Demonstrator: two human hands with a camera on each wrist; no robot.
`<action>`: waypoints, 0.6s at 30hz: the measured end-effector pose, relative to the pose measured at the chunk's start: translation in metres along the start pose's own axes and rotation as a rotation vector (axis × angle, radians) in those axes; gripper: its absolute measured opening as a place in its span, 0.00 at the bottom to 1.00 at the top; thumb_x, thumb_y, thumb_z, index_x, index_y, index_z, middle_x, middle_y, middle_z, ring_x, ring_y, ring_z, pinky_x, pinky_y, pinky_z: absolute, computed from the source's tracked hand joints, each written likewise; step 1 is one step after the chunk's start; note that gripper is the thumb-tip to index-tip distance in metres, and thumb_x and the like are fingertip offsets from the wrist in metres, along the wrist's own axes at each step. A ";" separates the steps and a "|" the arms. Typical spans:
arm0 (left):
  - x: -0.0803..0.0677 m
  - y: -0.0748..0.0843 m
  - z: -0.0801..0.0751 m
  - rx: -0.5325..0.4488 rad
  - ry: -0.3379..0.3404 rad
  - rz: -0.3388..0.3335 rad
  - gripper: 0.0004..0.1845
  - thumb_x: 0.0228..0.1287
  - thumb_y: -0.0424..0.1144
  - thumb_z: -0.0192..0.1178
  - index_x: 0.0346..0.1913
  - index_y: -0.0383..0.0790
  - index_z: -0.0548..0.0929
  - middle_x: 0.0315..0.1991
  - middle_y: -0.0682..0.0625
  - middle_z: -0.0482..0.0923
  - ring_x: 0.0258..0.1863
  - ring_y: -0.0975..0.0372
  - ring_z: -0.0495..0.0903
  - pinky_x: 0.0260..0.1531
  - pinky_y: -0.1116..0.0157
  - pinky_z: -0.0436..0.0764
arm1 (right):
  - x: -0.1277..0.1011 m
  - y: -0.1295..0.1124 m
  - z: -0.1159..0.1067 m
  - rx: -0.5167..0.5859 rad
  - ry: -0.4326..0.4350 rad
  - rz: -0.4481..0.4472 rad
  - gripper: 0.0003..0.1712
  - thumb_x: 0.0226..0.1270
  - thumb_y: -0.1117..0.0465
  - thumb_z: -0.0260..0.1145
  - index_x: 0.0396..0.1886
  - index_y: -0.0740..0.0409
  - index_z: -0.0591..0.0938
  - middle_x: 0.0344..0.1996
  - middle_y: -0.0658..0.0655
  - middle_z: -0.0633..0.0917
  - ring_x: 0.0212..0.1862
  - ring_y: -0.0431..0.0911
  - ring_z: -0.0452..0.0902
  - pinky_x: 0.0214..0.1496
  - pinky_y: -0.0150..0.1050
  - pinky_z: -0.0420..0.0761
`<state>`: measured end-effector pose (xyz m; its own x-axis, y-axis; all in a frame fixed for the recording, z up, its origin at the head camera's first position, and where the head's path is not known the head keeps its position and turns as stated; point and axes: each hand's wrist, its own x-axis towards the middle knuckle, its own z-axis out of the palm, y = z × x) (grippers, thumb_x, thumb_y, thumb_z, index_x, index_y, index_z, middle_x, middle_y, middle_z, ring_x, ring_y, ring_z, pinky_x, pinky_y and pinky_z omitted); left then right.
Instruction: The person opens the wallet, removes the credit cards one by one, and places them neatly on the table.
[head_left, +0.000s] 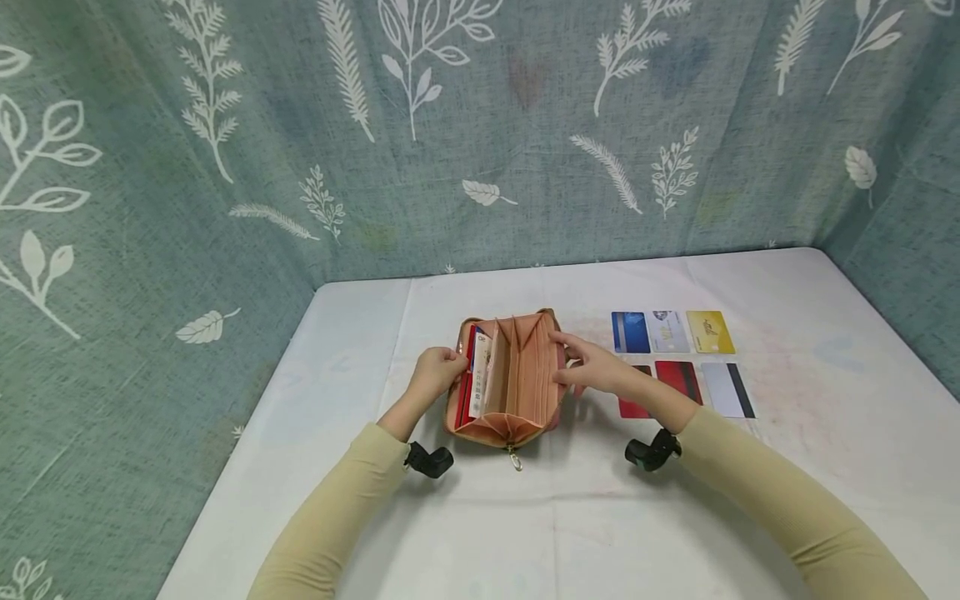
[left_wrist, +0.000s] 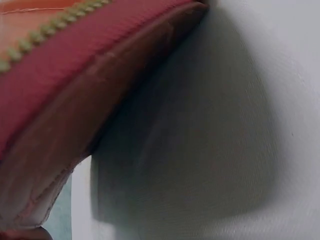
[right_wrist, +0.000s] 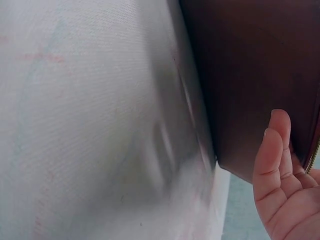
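A zip-around wallet [head_left: 528, 367] with a peach inside stands spread open on the table, its pockets facing up. My left hand [head_left: 437, 375] grips its left side, thumb over the rim beside a red item [head_left: 464, 387] and a white printed slip [head_left: 481, 377] tucked in the leftmost pocket. At the opposite side my right hand [head_left: 596, 367] holds the wall's edge between fingers and thumb. Close up in the right wrist view, two fingers [right_wrist: 272, 150] of that hand stick out beside the dark outer cover [right_wrist: 250, 75]. The left wrist view shows the gold zipper teeth [left_wrist: 55, 25] along the rim.
Right of the wallet, cards lie in two rows: blue [head_left: 631, 332], silver [head_left: 669, 332] and gold [head_left: 710, 332] behind; two red ones, including a striped red card [head_left: 679, 383], and a white card [head_left: 727, 390] in front. A leaf-patterned curtain [head_left: 480, 133] borders the white table [head_left: 480, 533].
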<state>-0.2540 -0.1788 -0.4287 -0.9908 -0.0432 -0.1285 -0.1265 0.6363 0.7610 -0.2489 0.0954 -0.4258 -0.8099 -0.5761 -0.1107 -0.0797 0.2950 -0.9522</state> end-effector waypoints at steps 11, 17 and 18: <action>0.001 -0.006 -0.001 -0.180 -0.041 -0.078 0.09 0.58 0.32 0.50 0.22 0.35 0.74 0.12 0.55 0.68 0.12 0.68 0.63 0.15 0.72 0.63 | 0.002 -0.002 0.000 -0.016 0.001 0.015 0.44 0.59 0.63 0.60 0.71 0.61 0.49 0.43 0.65 0.75 0.31 0.43 0.76 0.32 0.43 0.79; -0.001 -0.008 -0.003 -0.240 -0.048 -0.069 0.09 0.61 0.31 0.49 0.25 0.32 0.74 0.12 0.55 0.70 0.11 0.69 0.65 0.16 0.73 0.66 | 0.003 -0.001 0.000 -0.015 0.002 0.017 0.44 0.59 0.62 0.61 0.71 0.60 0.50 0.43 0.64 0.75 0.32 0.43 0.75 0.32 0.41 0.79; -0.001 -0.009 -0.003 -0.244 -0.051 -0.064 0.09 0.61 0.31 0.49 0.26 0.32 0.74 0.12 0.56 0.71 0.11 0.69 0.65 0.16 0.74 0.66 | 0.003 -0.001 0.000 -0.016 0.001 0.016 0.44 0.59 0.62 0.60 0.71 0.60 0.50 0.43 0.64 0.75 0.32 0.43 0.75 0.32 0.40 0.79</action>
<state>-0.2522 -0.1868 -0.4333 -0.9773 -0.0351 -0.2088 -0.2035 0.4288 0.8802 -0.2514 0.0933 -0.4257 -0.8118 -0.5702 -0.1256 -0.0762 0.3167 -0.9454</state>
